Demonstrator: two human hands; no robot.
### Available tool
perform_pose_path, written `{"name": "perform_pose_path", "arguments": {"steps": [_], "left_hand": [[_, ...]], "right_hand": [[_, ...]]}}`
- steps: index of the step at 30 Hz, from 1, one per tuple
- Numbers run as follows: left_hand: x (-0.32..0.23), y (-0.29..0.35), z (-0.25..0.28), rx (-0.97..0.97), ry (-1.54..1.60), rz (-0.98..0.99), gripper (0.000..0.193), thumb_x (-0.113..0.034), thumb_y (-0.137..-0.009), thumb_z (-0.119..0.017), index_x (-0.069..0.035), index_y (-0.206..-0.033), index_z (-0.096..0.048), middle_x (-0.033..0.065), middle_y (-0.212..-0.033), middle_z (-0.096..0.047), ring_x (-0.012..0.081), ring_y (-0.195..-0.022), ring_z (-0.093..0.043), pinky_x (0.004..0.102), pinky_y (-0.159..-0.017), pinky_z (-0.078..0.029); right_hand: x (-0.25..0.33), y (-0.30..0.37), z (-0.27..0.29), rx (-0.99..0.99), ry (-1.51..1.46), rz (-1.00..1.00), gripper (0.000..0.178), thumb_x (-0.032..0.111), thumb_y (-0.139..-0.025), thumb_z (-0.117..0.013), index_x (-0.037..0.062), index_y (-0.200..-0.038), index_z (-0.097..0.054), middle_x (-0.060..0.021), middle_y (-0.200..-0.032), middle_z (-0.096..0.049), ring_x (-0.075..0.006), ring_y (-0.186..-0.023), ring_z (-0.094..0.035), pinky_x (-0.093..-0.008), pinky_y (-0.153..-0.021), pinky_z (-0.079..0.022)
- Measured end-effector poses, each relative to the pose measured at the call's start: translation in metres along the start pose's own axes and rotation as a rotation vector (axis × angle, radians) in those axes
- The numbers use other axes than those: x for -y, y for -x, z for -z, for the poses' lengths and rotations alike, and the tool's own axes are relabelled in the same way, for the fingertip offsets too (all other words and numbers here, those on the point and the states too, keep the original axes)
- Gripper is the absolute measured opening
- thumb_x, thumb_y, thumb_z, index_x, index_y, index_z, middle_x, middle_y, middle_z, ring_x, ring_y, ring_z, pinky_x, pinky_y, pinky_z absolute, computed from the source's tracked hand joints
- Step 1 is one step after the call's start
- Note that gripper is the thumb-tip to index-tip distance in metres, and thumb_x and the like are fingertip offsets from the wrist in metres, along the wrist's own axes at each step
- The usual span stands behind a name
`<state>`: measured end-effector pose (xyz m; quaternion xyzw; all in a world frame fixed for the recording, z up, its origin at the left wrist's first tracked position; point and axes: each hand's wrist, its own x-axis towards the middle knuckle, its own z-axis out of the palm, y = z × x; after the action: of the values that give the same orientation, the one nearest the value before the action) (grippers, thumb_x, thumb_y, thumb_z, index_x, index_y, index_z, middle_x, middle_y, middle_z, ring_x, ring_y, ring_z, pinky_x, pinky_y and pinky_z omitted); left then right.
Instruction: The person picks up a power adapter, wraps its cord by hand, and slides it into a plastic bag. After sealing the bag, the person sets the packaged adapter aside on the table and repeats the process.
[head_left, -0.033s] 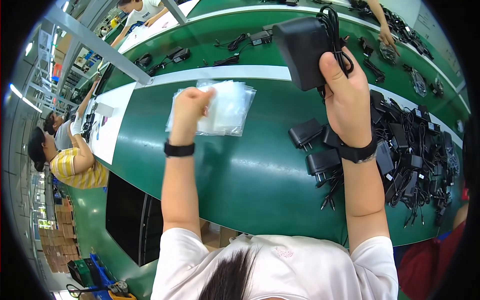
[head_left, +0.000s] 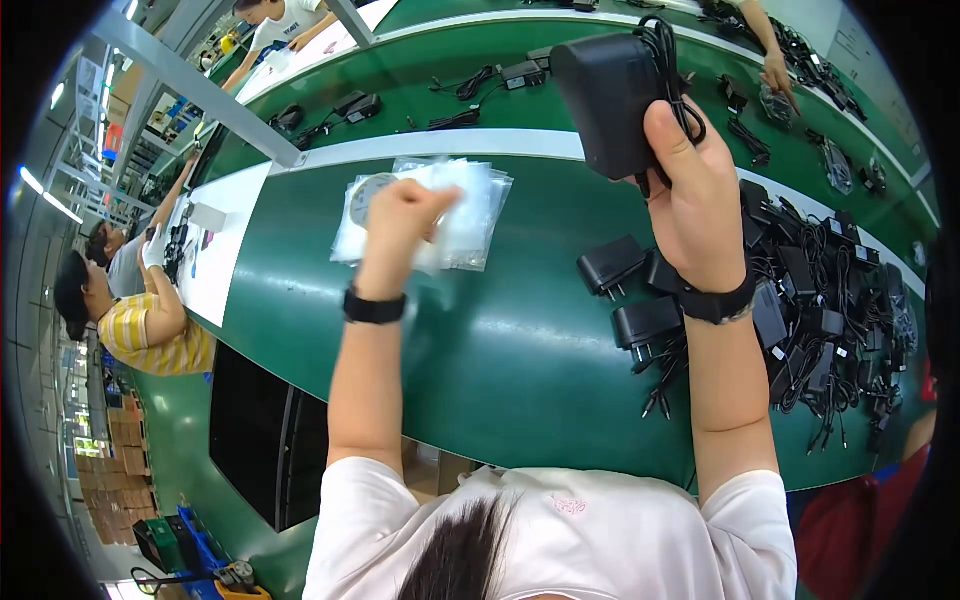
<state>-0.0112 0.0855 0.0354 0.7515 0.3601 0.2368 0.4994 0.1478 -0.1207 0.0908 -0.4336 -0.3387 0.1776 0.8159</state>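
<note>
My right hand (head_left: 695,190) is closed around a black power adapter (head_left: 605,105) and its coiled cable (head_left: 662,60), held up above the bench. Over a stack of clear plastic bags (head_left: 480,215) is my left hand (head_left: 405,220), its fingers curled and the thumb pressed in. Motion blurs those fingertips, and whether a bag is between them I cannot make out. Below my right hand, two loose adapters with pins (head_left: 612,266) lie beside a large heap of black adapters and cables (head_left: 800,300).
A pale rail (head_left: 450,145) separates my green bench (head_left: 520,350) from a green belt (head_left: 400,60) carrying several adapters. A grey metal post (head_left: 215,100) rises at left. Co-workers sit at the left and far side; another person's hand (head_left: 775,75) reaches in at upper right.
My left hand has shifted a little to the right over the bags, uncovering a round mark on their left part. The adapter in my right hand has moved slightly right.
</note>
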Motion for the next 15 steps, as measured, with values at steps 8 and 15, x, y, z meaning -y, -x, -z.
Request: {"name": "perform_pose_path", "arguments": {"steps": [8,15], "left_hand": [[0.019,0.053,-0.078,0.075,0.033,-0.111,0.041,-0.024,-0.059,-0.082,-0.003,-0.055,-0.048,0.0065,-0.053,-0.054,0.0111,-0.051,-0.049,0.0266,-0.048,-0.042],[0.009,0.067,-0.068,0.118,-0.062,-0.090,0.035,-0.014,-0.062,-0.080,-0.005,-0.056,-0.047,0.0023,-0.055,-0.054,0.0059,-0.053,-0.047,0.0220,-0.049,-0.041]], "right_hand": [[-0.043,0.022,-0.017,0.149,-0.283,-0.739,0.033,0.031,-0.089,-0.053,0.0025,-0.106,-0.053,-0.0058,-0.094,-0.059,-0.0148,-0.084,-0.058,-0.0388,-0.068,-0.055],[-0.056,0.030,-0.015,0.102,-0.110,-0.728,0.031,0.031,-0.088,-0.054,0.0029,-0.101,-0.055,-0.0043,-0.088,-0.059,-0.0120,-0.078,-0.056,-0.0305,-0.068,-0.052]]}}
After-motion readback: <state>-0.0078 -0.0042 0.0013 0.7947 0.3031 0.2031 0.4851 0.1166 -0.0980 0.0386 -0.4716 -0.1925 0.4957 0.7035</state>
